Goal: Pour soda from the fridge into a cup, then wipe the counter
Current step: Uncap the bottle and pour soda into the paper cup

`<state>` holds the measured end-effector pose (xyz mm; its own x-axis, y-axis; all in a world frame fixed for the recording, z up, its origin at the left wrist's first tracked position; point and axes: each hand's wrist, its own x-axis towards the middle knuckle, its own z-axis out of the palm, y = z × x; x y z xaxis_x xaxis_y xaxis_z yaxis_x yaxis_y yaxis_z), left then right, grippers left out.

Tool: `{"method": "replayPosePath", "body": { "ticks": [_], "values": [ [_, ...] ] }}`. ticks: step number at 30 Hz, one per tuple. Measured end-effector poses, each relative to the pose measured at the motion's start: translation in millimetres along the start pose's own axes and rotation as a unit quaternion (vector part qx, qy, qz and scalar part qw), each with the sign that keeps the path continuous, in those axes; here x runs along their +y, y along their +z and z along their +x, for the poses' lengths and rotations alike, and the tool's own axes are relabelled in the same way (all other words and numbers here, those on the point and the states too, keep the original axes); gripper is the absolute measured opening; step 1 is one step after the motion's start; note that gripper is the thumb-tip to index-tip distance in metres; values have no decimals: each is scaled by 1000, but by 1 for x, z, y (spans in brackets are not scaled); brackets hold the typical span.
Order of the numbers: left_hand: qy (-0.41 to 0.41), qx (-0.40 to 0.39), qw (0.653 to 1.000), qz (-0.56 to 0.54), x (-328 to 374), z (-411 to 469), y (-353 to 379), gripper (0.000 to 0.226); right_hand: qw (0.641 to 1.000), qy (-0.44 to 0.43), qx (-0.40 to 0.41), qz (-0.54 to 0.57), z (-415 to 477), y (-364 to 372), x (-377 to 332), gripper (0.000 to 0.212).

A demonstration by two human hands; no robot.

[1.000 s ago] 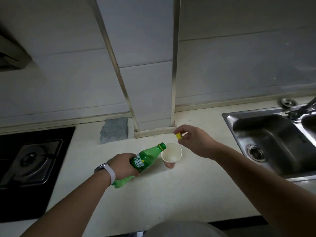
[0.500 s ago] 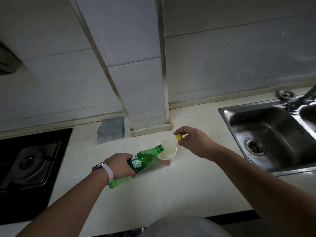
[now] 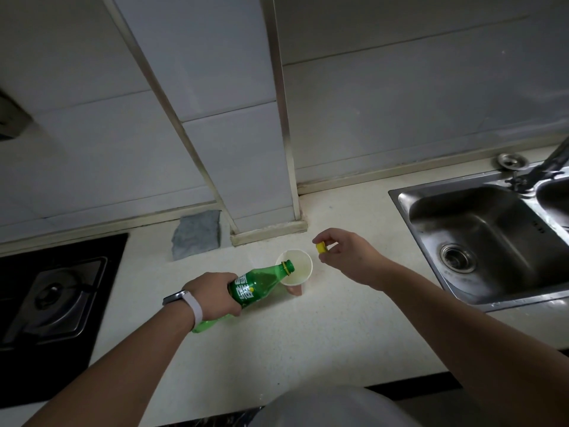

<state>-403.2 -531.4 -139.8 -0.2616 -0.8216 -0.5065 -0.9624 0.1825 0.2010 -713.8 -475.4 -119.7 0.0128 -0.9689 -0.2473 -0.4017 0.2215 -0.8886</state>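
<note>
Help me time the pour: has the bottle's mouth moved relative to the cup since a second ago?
Yes. The bottle mouth sat at the cup rim's left edge; now it reaches over the opening, further right.

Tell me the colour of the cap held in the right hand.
Yellow. The cap is pinched in the right hand, shown in the head view.

Uncapped green soda bottle [image 3: 251, 286] tilted, mouth over white cup [image 3: 295, 268], seemingly partly filled.
</note>
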Motion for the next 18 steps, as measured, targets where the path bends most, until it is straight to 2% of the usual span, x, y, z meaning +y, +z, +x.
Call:
{"method": "replayPosePath", "body": {
  "ticks": [18],
  "values": [
    [-10,-6,999,53,1,11,-9,35,999,20,17,27,-2,-1,19,27]
  ]
}}
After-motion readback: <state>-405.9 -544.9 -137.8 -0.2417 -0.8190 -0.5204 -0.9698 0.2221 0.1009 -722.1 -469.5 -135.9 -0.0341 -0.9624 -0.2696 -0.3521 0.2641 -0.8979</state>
